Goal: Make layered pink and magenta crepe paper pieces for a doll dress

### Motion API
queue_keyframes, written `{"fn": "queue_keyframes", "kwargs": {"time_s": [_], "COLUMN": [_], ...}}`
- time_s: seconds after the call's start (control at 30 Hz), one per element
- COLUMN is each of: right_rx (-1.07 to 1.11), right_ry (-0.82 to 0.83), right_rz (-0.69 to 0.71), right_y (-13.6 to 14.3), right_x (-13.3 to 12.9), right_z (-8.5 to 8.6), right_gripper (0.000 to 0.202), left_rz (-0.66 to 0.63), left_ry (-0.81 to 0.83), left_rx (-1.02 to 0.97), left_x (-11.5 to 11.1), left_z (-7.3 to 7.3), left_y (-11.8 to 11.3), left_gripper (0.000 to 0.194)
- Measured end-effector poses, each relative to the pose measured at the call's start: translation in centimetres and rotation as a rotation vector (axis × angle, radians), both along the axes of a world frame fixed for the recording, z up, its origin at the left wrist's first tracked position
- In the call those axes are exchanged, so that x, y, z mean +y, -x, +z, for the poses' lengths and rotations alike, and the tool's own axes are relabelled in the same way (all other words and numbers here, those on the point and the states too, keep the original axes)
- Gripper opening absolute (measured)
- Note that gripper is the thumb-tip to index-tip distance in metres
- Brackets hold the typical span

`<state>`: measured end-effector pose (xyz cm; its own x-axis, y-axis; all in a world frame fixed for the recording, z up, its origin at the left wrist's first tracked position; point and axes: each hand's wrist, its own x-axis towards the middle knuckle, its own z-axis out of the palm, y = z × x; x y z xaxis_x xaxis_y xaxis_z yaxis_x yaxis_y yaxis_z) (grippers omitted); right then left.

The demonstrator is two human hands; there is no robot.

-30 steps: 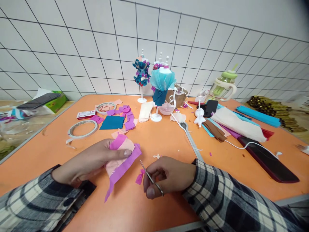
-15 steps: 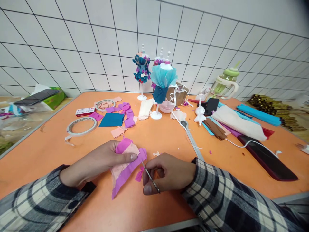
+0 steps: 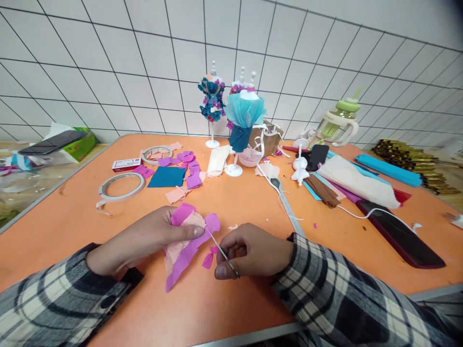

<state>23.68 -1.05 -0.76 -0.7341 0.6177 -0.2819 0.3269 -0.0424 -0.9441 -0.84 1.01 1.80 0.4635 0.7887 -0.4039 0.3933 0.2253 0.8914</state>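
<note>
Pinched between thumb and fingers of my left hand (image 3: 159,233) is a layered piece of crepe paper (image 3: 191,246), peach on top with purple along its edges. My right hand (image 3: 249,250) is closed around a small pair of metal scissors (image 3: 224,256), seen edge-on. Their tip meets the paper's upper right edge beside my left thumb; whether the blades are apart cannot be made out. Below the blades lies a small magenta paper scrap (image 3: 208,259). White bits (image 3: 233,227) rest on the table just past the scissors.
Beyond my hands are a tape roll (image 3: 122,186), a blue paper square (image 3: 166,177) and purple scraps (image 3: 193,176). Farther back stand small dress forms (image 3: 246,113) in paper dresses. A ruler (image 3: 289,209), a star-shaped white piece (image 3: 300,169), folded papers (image 3: 356,180) and a phone (image 3: 400,233) lie right.
The scissors' tip has moved up and left to the paper's edge. The paper's right end now sticks out as a rounder flap. Both hands keep their hold.
</note>
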Motion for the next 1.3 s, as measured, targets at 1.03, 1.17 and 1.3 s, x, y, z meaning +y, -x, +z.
{"fn": "queue_keyframes", "kwargs": {"time_s": [1.03,1.17,1.3], "right_rx": [0.032,0.021,0.022], "right_ry": [0.063,0.074,0.105], "right_rz": [0.016,0.014,-0.024], "right_y": [0.11,0.19,0.39], "right_x": [-0.01,-0.09,-0.23], "right_z": [-0.23,-0.2,-0.1], "right_gripper": [0.037,0.037,0.038], "left_rz": [-0.086,-0.088,-0.018], "left_ry": [0.013,0.006,0.056], "left_rx": [-0.016,-0.003,-0.006], "left_x": [0.49,0.46,0.41], "left_z": [-0.36,-0.31,-0.34], "left_y": [0.33,0.25,0.3], "left_gripper": [0.043,0.046,0.044]}}
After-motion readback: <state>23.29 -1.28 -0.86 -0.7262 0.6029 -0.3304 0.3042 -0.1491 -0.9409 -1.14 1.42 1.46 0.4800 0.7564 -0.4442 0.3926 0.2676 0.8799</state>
